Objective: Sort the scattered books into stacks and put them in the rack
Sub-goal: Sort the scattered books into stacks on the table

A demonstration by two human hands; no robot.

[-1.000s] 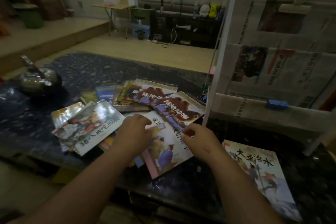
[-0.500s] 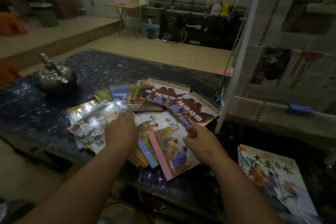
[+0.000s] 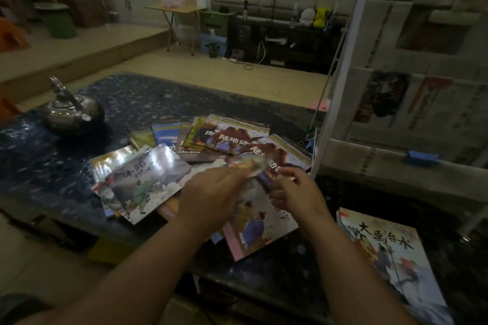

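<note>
The left hand (image 3: 211,192) grips a blurred picture book (image 3: 249,163) raised above the scattered pile (image 3: 232,140) on the worktop (image 3: 132,97), its length pointing rightward at the right hand (image 3: 297,192), whose curled fingers may or may not pinch it, with the started stack (image 3: 390,258) farther right.

Left hand (image 3: 211,194) holds a blurred book (image 3: 249,163) over scattered books (image 3: 235,140).

Books (image 3: 232,140) are spread across the middle of the table (image 3: 171,95), a kettle (image 3: 71,113) is set far left, the rack (image 3: 375,158) is stood at right, one lone book (image 3: 390,258) is laid before it
</note>
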